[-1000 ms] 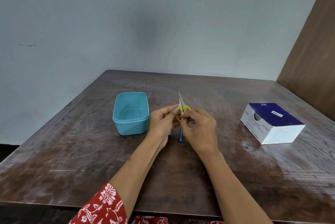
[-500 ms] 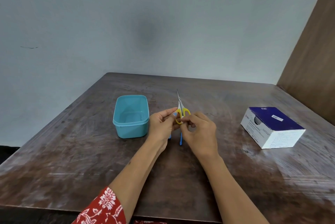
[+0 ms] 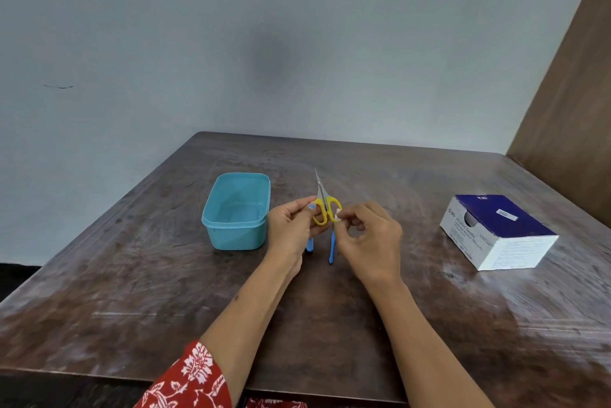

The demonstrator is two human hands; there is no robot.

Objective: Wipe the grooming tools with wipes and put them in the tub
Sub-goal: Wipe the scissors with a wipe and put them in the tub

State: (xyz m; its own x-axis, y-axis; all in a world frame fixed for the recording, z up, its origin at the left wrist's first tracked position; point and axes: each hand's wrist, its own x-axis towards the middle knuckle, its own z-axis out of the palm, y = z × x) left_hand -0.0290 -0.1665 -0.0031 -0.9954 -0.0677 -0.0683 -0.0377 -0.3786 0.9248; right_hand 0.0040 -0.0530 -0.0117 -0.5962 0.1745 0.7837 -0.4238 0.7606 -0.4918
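**Scissors getting cleaned, tub not filled yet**

The big brown table (image 3: 139, 282) holds everything. On the person's right side sits the blue and white box of swabs (image 3: 502, 232), well apart from the hands. On the left sits the blue tub (image 3: 235, 211). Nothing shows inside it, so I think no tool has gone in yet.

The left hand (image 3: 291, 229) is just beside the tub. Its thumb and fingers pinch the yellow handle of the little scissors (image 3: 323, 207), and the shut blades point up and away. The right hand (image 3: 372, 239) has curled fingers that pinch a tiny white wipe (image 3: 338, 215) against the other handle ring. So the wiping of the scissors looks like it is going on now.

Under the hands, on the table, lie two small blue tools (image 3: 331, 247). They are mostly hidden, so I cannot tell what they are.

What is left, I think: finish the scissors, drop them in the tub, then wipe the blue tools and put them in too. The job looks closer to its start than its end.
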